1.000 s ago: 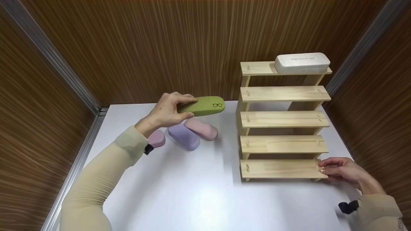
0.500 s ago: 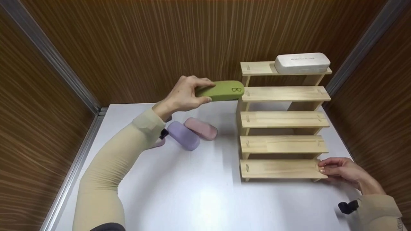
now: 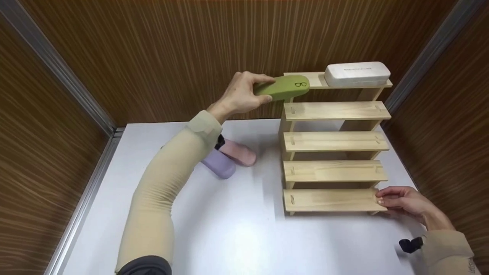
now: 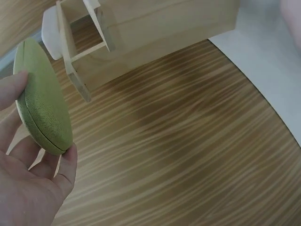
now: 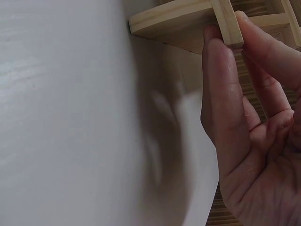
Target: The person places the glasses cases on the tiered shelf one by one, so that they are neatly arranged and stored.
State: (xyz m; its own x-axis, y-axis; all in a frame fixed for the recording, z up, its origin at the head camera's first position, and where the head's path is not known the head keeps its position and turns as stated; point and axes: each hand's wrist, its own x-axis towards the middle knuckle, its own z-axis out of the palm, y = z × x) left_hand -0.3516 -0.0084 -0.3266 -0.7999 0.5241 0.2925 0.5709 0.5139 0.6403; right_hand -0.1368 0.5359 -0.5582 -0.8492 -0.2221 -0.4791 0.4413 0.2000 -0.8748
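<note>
A green glasses case with a spectacles drawing on its end is pinched between the thumb and fingers of my left hand. It hovers at the left end of the top shelf, in front of it in the head view. My right hand pinches the right end of the lowest board of the wooden tiered rack; the right wrist view shows thumb and fingers on either side of that board. On the top shelf's right part lies a white glasses case.
Purple and pink cases lie on the white table, partly hidden by my left sleeve. Wood-patterned walls stand behind and on both sides, with metal edge strips.
My left hand has carried the green glasses case up and to the right, from above the other cases to the rack's top left. My right hand keeps its hold on the lowest board.
</note>
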